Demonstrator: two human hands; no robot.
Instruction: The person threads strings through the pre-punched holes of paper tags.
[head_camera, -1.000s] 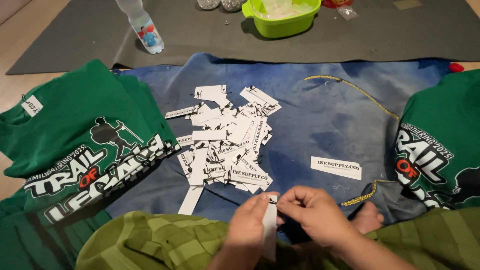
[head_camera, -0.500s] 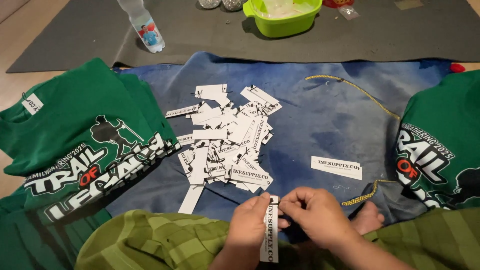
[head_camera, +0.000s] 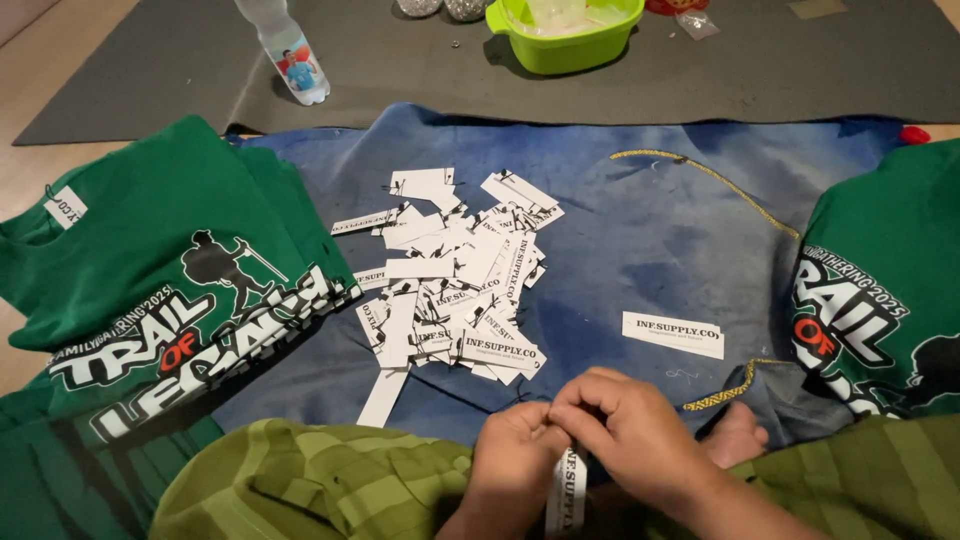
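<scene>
My left hand and my right hand meet at the bottom centre, fingertips pinched together on the top of one white paper tag that hangs down between them. Just beyond the hands a heap of several white printed tags lies on a blue cloth. A single tag lies apart to the right of the heap. My lap below is covered in green checked fabric.
Folded green printed shirts lie at the left and the right. A yellow cord curves over the cloth. On the grey mat behind stand a lime green bowl and a plastic bottle. A bare foot shows beside my right hand.
The hands stayed in place while the fingers worked the hanging tag; it has turned slightly so its printed side shows. Nothing else moved.
</scene>
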